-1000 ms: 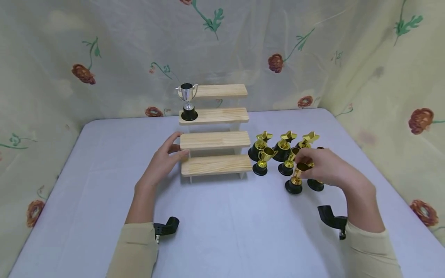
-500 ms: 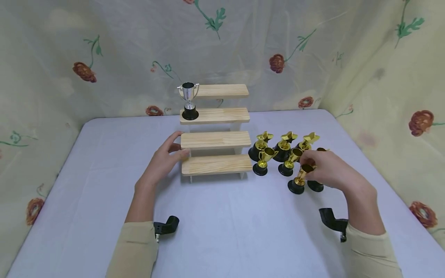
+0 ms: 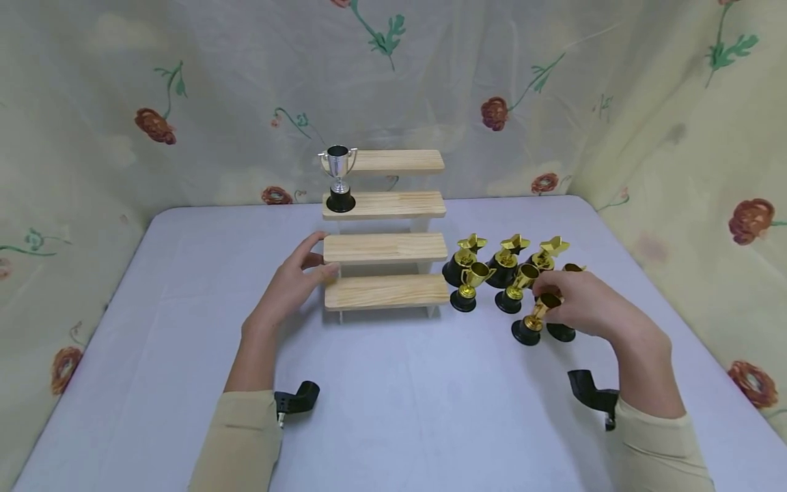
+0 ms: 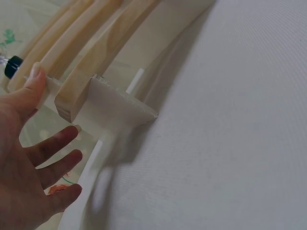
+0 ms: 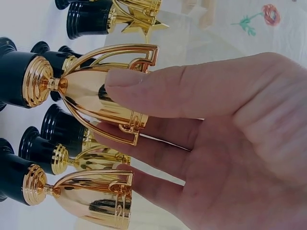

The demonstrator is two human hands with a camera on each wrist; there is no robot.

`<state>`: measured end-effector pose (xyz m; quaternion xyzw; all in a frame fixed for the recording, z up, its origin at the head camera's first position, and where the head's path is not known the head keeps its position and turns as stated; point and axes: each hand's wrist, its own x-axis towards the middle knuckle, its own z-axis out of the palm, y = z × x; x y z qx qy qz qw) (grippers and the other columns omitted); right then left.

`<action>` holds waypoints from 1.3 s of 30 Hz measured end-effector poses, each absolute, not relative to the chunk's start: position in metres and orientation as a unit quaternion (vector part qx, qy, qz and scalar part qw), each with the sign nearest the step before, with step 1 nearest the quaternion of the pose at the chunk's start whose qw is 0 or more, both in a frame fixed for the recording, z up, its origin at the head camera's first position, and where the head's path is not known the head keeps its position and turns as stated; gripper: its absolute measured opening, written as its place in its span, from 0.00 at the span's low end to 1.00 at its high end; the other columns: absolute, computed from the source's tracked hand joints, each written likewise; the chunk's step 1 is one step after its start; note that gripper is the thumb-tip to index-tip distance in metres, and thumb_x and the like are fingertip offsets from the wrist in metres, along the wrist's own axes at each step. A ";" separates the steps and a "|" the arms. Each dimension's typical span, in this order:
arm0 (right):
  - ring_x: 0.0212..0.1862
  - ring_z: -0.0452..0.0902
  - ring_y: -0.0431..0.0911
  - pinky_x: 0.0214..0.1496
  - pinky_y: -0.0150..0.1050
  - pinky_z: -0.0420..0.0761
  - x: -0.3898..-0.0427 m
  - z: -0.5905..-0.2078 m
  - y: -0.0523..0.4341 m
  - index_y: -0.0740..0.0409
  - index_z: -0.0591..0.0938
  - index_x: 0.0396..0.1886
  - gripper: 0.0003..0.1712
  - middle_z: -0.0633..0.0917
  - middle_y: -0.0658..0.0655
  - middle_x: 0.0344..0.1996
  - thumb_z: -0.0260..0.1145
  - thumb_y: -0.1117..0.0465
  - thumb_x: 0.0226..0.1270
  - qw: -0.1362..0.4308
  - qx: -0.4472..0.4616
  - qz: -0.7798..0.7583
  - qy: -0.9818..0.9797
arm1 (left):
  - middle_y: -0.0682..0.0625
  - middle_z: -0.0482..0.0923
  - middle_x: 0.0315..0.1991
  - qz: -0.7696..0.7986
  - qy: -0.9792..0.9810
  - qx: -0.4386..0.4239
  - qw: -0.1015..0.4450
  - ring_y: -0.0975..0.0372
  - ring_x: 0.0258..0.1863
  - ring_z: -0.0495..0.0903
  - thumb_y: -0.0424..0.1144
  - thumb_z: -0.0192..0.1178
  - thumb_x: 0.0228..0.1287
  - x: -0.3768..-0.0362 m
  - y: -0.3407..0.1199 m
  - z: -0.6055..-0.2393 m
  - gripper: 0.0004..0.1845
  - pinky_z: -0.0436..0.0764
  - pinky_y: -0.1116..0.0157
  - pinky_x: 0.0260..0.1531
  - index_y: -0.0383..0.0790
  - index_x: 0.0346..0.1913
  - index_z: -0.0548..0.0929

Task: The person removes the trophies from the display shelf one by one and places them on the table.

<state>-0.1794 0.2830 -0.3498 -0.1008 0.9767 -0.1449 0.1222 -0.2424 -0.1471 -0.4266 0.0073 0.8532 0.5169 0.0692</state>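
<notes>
right hand [image 3: 584, 304] pinching gold cup [image 3: 532, 318], tilted mid-lift | left hand [image 3: 289, 290] fingers spread, bracing shelf [image 3: 386, 292] so it won't slide

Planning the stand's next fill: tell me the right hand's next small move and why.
Probably lift the tilted gold cup trophy clear of its neighbours: the right hand pinches its bowl, its base still near the table, and the left hand steadies the wooden stand.

Right hand [image 3: 587, 304] tilts gold cup [image 3: 532, 320] further sideways.
</notes>
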 end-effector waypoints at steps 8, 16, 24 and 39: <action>0.49 0.80 0.56 0.49 0.55 0.80 -0.179 -0.347 0.285 0.62 0.81 0.53 0.23 0.86 0.62 0.46 0.71 0.64 0.55 0.125 -0.105 -0.157 0.974 | 0.48 0.74 0.60 0.521 0.851 0.005 0.070 0.52 0.67 0.69 0.60 0.63 0.64 -0.242 -0.147 -0.427 0.35 0.71 0.41 0.61 0.78 0.71 0.60; 0.50 0.79 0.56 0.47 0.52 0.80 -0.175 -0.332 0.279 0.59 0.79 0.57 0.27 0.84 0.61 0.47 0.73 0.58 0.58 0.106 -0.113 -0.168 0.973 | 0.48 0.74 0.60 0.520 0.851 0.003 0.068 0.52 0.67 0.69 0.61 0.63 0.63 -0.242 -0.150 -0.426 0.36 0.71 0.41 0.60 0.75 0.72 0.60; 0.54 0.79 0.54 0.51 0.51 0.79 -0.174 -0.322 0.263 0.56 0.78 0.62 0.28 0.84 0.60 0.50 0.70 0.56 0.63 0.102 -0.135 -0.195 0.966 | 0.47 0.74 0.60 0.527 0.847 0.012 0.068 0.53 0.67 0.70 0.61 0.64 0.63 -0.242 -0.149 -0.428 0.36 0.71 0.42 0.61 0.74 0.72 0.61; 0.56 0.80 0.54 0.54 0.51 0.78 -0.198 -0.326 0.231 0.50 0.75 0.65 0.28 0.83 0.58 0.52 0.69 0.54 0.66 0.104 -0.162 -0.272 0.943 | 0.49 0.75 0.60 0.531 0.845 0.009 0.064 0.53 0.66 0.70 0.61 0.64 0.61 -0.243 -0.150 -0.429 0.36 0.71 0.43 0.61 0.73 0.71 0.62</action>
